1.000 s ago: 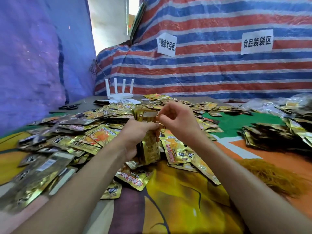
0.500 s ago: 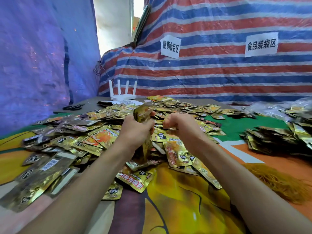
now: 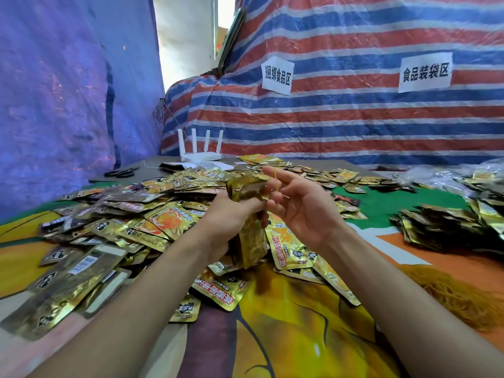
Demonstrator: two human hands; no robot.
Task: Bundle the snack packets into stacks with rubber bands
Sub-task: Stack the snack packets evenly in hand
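My left hand point(image 3: 231, 216) grips an upright stack of gold snack packets point(image 3: 249, 216) at its middle, above the table's centre. My right hand point(image 3: 297, 205) is just right of the stack's top, palm up, fingers spread. A thin yellow rubber band point(image 3: 276, 181) is stretched over those fingers, close to the stack's upper end. Whether the band circles the stack I cannot tell. A wide heap of loose gold packets point(image 3: 131, 222) covers the table behind and to the left of my hands.
A pile of orange rubber bands point(image 3: 458, 298) lies at the right. Dark bundled stacks point(image 3: 441, 225) sit further right on the coloured cloth. A white router point(image 3: 200, 152) and black scissors point(image 3: 120, 173) stand at the back, before a striped tarp wall.
My right hand went from a closed fist beside the stack to spread fingers with the rubber band stretched over them. The stack in my left hand rose slightly.
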